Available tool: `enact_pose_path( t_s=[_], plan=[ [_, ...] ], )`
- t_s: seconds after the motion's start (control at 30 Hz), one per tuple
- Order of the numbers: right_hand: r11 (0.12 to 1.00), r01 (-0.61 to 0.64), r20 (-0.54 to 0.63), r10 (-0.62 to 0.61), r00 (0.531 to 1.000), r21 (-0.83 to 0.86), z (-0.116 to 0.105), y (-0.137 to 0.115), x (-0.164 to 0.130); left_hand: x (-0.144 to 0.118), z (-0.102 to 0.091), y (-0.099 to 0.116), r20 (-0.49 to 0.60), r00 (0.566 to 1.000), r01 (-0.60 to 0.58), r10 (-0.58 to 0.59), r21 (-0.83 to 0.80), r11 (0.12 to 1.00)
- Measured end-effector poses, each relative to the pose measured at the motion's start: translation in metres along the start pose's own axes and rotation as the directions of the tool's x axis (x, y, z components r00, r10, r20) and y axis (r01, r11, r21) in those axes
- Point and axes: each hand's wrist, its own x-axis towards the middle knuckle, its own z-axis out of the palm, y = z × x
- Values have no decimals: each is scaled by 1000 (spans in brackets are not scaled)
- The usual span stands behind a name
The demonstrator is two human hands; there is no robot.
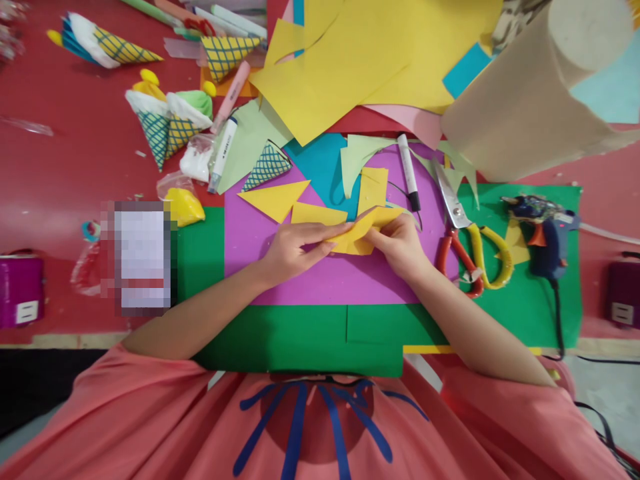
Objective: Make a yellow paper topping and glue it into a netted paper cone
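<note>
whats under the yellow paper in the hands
The purple sheet shows on the near side of the yellow paper, which the left hand and right hand hold; what lies directly beneath cannot be seen.

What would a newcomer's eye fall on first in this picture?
It would probably fall on the yellow paper held between the left hand and right hand, at the center. Right of them lie scissors with red and yellow handles, then a blue glue gun. Cones with crisscross lines stand out at upper left.
</note>
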Motion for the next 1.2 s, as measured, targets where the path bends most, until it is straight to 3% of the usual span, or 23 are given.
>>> enact_pose_path(
  t_s=[0.17, 0.27, 0.57, 0.83, 1.2],
  plan=[
    [999, 54, -11, -54, 998, 2, -1, 1, 2, 3, 1, -3, -4, 990, -139, 139, -45, 989],
    [997, 68, -27, -69, 997, -39, -3, 1, 4, 3, 2, -5, 9, 986, -164, 164, -61, 985],
    [997, 62, -32, -64, 997, -50, -7, 3, 4, 2, -3, -2, 44, 990, -125, 131, -118, 985],
    [990, 93, 96, -83, 992, -103, -5, -3, 2, 6, 1, 0, 9, 997, -82, 82, -27, 996],
    [991, 55, 40, -51, 998, -120, -5, -1, 4, 1, 4, -2, 21, 996, 87, -86, -100, 991]
  ],
)
